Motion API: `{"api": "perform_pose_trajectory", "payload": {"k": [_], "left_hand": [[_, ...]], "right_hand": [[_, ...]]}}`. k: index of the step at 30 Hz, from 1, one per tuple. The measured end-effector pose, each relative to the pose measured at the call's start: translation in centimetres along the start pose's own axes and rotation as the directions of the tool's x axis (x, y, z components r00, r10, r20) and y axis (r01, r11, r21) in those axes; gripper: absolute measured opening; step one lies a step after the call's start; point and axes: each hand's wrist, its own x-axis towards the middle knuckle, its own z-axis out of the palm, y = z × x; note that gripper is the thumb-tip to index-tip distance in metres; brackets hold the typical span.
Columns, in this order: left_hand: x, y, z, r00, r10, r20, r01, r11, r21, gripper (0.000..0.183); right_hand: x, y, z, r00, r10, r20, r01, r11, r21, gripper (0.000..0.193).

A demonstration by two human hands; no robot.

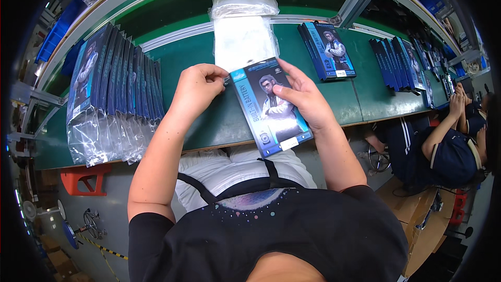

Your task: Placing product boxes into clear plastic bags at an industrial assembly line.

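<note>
A flat dark-blue and black box with a printed figure on its front tilts above the table's near edge. My right hand grips it by the right side, thumb across the front. Beside the box's upper left corner, my left hand is closed in a pinch; something small and dark shows at its fingertips, too small to name. Just beyond the box lies a stack of clear plastic bags. At the left stands a row of similar boxes in clear bags, their loose bag ends toward me.
Similar boxes lie on the green table: a small stack right of the bags, and a leaning row farther right. A co-worker sits at the right. A red stool stands below the table at left.
</note>
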Motion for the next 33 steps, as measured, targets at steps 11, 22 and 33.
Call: {"api": "perform_pose_trajectory", "payload": {"k": [11,22,33], "left_hand": [[-2.1,1.9,0.6,0.942,0.29,0.166,-0.294,0.956,0.001,0.027],[-2.1,2.7,3.1,0.957,-0.173,0.234,0.278,0.311,-0.909,0.039],[-3.5,5.7,2.8,0.981,-0.113,0.16,0.178,0.181,-0.967,0.037]], "right_hand": [[-0.4,1.0,0.6,0.976,0.006,-0.218,0.014,0.996,0.091,0.024],[-1.4,0.9,2.1,0.994,0.089,-0.064,-0.079,0.987,0.136,0.014],[-2.2,-3.6,2.3,0.936,-0.237,0.259,0.331,0.841,-0.427,0.116]]}}
